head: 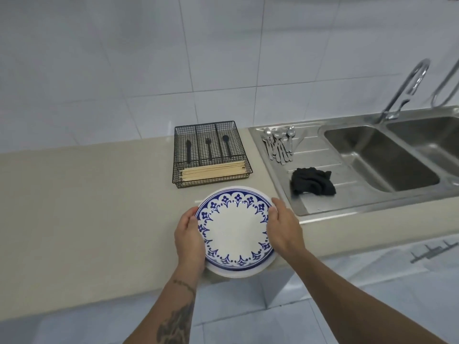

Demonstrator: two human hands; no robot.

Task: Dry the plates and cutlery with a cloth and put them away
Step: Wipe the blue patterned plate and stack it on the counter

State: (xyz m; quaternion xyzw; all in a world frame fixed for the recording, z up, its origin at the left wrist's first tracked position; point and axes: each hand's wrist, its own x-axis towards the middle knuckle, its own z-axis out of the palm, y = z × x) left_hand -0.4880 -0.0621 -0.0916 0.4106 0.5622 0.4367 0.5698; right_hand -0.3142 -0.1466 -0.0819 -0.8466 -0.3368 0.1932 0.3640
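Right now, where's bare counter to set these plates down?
Free: the beige counter left of the wire cutlery tray and left hand, and the strip between tray and plates. Crowded: the drainboard right of the right hand, with spoons and dark cloth.

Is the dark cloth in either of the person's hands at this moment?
No, the dark cloth lies crumpled on the sink drainboard, while the left hand and right hand grip the plate.
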